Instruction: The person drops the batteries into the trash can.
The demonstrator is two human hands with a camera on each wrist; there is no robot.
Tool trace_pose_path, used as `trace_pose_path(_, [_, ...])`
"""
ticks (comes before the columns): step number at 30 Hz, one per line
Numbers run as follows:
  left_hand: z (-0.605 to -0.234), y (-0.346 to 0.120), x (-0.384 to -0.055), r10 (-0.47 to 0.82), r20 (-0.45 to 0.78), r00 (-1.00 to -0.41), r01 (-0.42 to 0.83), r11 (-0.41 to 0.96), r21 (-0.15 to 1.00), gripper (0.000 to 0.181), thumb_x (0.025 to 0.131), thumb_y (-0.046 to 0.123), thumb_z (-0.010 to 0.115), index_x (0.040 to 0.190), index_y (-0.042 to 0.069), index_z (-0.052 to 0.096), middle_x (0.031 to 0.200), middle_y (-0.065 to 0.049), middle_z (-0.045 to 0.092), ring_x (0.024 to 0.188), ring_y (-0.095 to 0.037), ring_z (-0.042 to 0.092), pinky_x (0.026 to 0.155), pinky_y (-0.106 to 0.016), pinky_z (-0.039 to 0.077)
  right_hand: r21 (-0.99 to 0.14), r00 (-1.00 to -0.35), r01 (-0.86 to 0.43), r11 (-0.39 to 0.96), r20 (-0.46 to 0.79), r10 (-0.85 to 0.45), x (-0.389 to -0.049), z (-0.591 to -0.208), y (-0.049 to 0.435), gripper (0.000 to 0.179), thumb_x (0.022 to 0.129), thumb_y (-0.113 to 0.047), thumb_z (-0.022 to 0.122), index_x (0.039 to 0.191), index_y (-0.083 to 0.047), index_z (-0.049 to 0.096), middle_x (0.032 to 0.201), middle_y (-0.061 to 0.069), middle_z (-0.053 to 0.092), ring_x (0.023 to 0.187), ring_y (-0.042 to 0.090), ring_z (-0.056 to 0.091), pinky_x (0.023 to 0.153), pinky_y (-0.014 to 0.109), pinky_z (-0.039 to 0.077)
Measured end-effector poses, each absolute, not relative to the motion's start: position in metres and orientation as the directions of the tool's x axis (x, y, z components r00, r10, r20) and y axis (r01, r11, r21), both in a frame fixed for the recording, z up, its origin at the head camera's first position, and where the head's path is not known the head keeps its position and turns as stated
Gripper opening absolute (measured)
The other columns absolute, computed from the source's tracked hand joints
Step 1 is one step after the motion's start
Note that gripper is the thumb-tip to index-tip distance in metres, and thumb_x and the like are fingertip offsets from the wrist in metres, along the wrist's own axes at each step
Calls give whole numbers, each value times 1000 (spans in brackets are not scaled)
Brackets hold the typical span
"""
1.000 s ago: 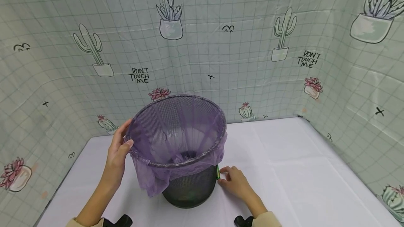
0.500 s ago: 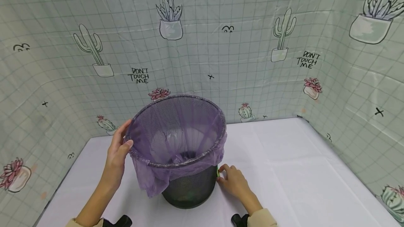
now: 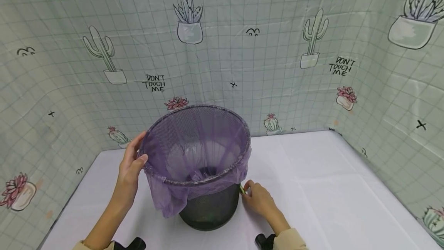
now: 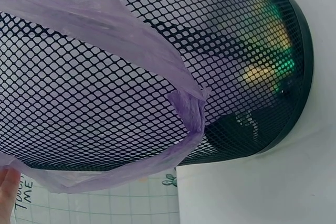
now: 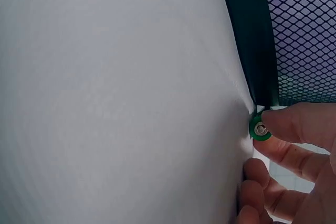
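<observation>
A black mesh wastebasket stands on the white table, lined with a purple plastic bag folded over its rim. My left hand grips the rim at the left, thumb at the inner edge and fingers outside; only a fingertip enters the left wrist view. To the right of the basket's base, my right hand pinches a small green battery between thumb and forefinger. Its round metal end faces the right wrist camera, right by the basket's bottom band. The other right fingers curl loosely below.
Yellow and green shapes show blurred through the mesh at the basket's bottom. A grid-patterned curtain with cactus drawings encloses the back and sides. White cloth covers the tabletop.
The right thumb and forefinger have come together on the battery, which now slants beside the basket instead of standing nearly upright. The left hand keeps its hold on the rim.
</observation>
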State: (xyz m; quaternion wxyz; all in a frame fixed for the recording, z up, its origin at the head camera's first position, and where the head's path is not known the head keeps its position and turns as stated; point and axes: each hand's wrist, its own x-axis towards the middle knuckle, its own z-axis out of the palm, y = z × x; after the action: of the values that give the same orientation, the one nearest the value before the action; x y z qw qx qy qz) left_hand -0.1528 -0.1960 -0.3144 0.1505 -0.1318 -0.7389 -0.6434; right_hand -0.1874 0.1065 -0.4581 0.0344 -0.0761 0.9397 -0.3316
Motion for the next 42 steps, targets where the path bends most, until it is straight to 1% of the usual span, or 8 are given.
trace_pose_path(8, [-315,-195,-152,4,388,-922,385,140,912,54,92,12,36,145,15,28,141,3,31,128,-7,30,94,-15,28,-667,-984,-122,735,-17,-178,-186,-459,113,12,77,-4,61,80,-4,50,70,2,43,63,16,39,56,28,32])
trace_pose_path(12, [-315,-195,-152,6,391,-920,387,145,910,54,92,12,36,145,15,28,141,3,31,129,-7,30,94,-14,27,-668,-982,-101,737,-50,-180,-186,-457,116,13,78,-3,63,78,-4,50,70,2,43,64,16,40,56,27,33])
trace_pose_path(18, [-314,-196,-153,6,390,-921,386,149,910,54,92,13,36,145,15,27,141,4,31,128,-6,31,94,-14,28,-634,-980,-116,764,-53,-192,-184,-454,120,16,76,-3,66,75,-4,50,70,3,44,64,15,41,57,27,35])
trace_pose_path(22, [-314,-197,-152,5,387,-922,384,153,911,54,92,12,36,145,15,27,141,3,31,127,-7,31,93,-15,28,-624,-980,-103,775,-71,-187,-181,-454,122,19,74,-5,68,73,-5,49,69,2,44,63,15,41,57,27,35])
trace_pose_path(27, [-315,-197,-152,1,388,-922,383,156,910,54,92,12,36,145,15,28,141,4,31,127,-6,31,93,-14,28,-622,-980,-77,779,-95,-173,-179,-454,123,21,74,-8,69,74,-5,49,70,3,45,63,16,43,56,27,36])
trace_pose_path(31, [-315,-197,-152,3,384,-924,379,155,912,54,92,12,36,145,14,27,141,4,31,127,-6,31,94,-14,28,-614,-983,-73,786,-89,-161,-178,-456,122,20,73,-9,69,76,-5,49,70,3,45,63,16,42,56,28,35])
trace_pose_path(38, [-315,-198,-152,7,374,-927,370,164,914,54,93,13,35,146,16,26,142,3,29,128,-6,30,94,-12,28,-599,-982,-98,795,-71,-174,-178,-458,120,19,78,-11,69,79,-6,50,70,2,44,62,15,42,55,28,34])
trace_pose_path(42, [-315,-198,-153,7,374,-927,370,160,915,54,93,13,35,146,16,26,142,3,29,128,-6,30,94,-13,28,-632,-981,-70,772,-98,-169,-178,-455,123,18,78,-9,67,78,-5,50,69,2,44,62,15,42,54,27,33])
